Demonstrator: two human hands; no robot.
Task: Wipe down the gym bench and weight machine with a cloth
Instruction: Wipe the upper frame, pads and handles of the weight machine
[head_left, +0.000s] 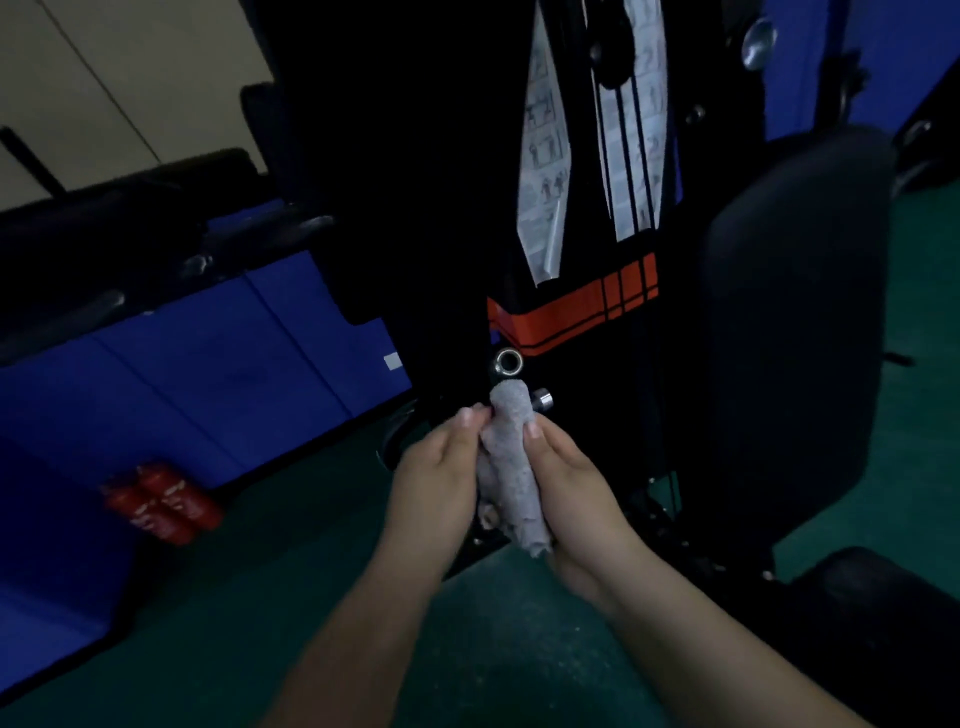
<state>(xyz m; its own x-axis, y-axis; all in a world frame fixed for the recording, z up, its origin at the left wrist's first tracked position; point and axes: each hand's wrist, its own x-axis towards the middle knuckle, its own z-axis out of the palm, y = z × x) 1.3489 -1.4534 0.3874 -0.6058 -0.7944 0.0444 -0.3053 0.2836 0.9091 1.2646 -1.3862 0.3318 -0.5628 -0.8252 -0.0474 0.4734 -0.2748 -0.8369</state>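
A grey cloth (511, 462), bunched into a roll, stands upright between both my hands. My left hand (439, 467) grips its left side with curled fingers. My right hand (566, 478) holds its right side, thumb on the front. Right behind the cloth rises the black weight machine (426, 208), with an orange band (571, 312), a metal ring (508, 362) and a chrome knob (543, 400) just above the cloth's top. The machine's black padded backrest (795, 332) stands upright at the right, its seat pad (883, 623) below it.
Blue padded mats (234, 364) line the left side. Two red fire extinguishers (163, 504) lie on the green floor (260, 597) at lower left. An exercise chart (545, 156) and black cables (628, 156) hang on the machine. Dark bars (62, 322) cross at far left.
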